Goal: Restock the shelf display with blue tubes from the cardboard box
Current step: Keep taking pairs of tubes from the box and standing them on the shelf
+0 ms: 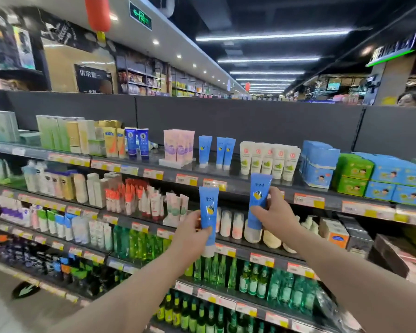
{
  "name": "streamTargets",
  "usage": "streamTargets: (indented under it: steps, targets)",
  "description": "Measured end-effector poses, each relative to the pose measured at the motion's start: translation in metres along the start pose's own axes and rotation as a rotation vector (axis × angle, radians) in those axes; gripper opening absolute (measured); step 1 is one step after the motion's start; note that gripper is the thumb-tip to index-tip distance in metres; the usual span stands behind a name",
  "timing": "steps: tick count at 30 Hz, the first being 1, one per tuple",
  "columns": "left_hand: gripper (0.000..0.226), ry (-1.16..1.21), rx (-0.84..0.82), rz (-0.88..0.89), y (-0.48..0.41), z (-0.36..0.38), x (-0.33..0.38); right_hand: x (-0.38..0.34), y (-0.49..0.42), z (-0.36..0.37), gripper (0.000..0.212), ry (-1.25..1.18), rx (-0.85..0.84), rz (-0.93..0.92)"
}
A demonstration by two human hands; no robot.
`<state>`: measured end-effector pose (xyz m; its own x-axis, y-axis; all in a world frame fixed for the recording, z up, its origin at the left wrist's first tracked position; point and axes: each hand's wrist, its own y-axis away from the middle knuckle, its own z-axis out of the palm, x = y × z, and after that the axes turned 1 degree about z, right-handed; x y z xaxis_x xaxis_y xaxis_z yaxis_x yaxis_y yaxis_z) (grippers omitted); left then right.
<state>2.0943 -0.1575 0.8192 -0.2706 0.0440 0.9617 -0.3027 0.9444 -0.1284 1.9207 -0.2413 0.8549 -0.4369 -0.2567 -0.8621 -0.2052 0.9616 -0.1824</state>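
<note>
My left hand (192, 230) grips a light blue tube (209, 207) with a white cap at its bottom, held upright in front of the second shelf. My right hand (275, 212) holds a second blue tube (258, 195), slightly higher and also upright. On the top shelf (238, 181) just above stand three matching blue tubes (217, 151), one at the left and two close together, between pink tubes and white tubes. The cardboard box is out of view.
Pink tubes (179, 146) stand left of the blue ones, white tubes with green print (269, 161) to their right, then blue cartons (318, 162). Lower shelves carry green bottles (226, 270). A person's head (411, 99) shows over the shelf back at the right.
</note>
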Motion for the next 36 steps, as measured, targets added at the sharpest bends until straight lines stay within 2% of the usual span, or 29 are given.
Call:
streamTargets:
  steps: [6,12,16,25,36]
  targets:
    - [0.03,-0.012,0.054,0.014,-0.092,-0.02,-0.003,-0.001,-0.097,0.025,0.039,-0.005,-0.034,-0.026]
    - [0.031,-0.032,0.118,0.056,-0.188,-0.02,0.005,-0.006,-0.199,0.03,0.026,-0.045,-0.024,-0.069]
    - [0.031,-0.002,0.122,0.046,-0.233,-0.009,0.001,-0.006,-0.251,0.03,0.025,-0.024,0.025,-0.117]
    - [0.029,0.062,0.029,0.073,-0.309,-0.015,-0.005,-0.01,-0.322,0.058,0.029,0.076,0.076,-0.137]
    - [0.031,0.118,-0.158,0.203,-0.396,-0.044,-0.012,-0.011,-0.367,0.09,0.028,0.188,0.242,0.036]
